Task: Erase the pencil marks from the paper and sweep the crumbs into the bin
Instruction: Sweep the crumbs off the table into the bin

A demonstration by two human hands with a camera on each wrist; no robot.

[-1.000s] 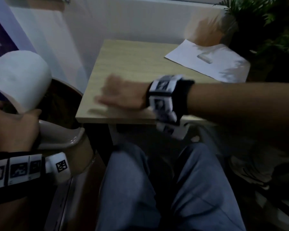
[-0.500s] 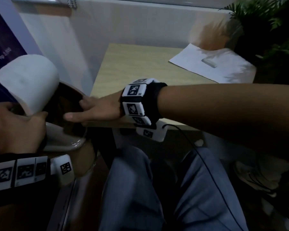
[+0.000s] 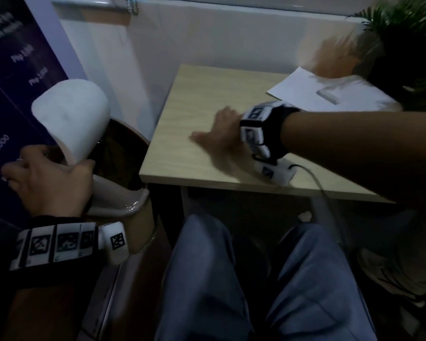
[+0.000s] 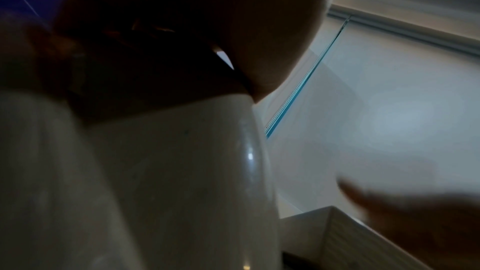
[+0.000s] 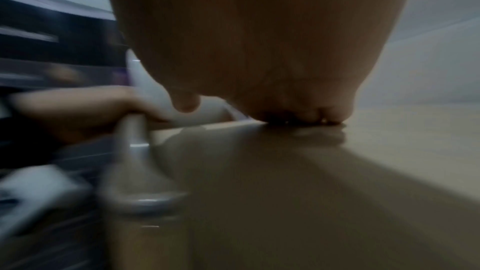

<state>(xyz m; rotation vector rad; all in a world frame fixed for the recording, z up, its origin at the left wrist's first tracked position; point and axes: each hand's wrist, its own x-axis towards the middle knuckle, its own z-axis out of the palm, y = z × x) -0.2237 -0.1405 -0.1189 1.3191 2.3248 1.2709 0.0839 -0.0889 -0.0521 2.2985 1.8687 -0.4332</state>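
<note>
Left hand point(image 3: 47, 178) gripped the bin point(image 3: 123, 168) rim, lid point(image 3: 71, 119) tipped up. Right hand point(image 3: 219, 141) lay flat, fingers relaxed, on the table point(image 3: 207, 94). Crumbs probably light, scatter easily; sweep with palm edge

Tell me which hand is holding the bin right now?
The left hand: it grips the bin at its rim, beside the table. The right hand lies flat on the tabletop, holding nothing.

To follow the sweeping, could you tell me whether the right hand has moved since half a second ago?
Yes: the right hand drew back from the table's bin-side edge, inward over the tabletop.
</note>
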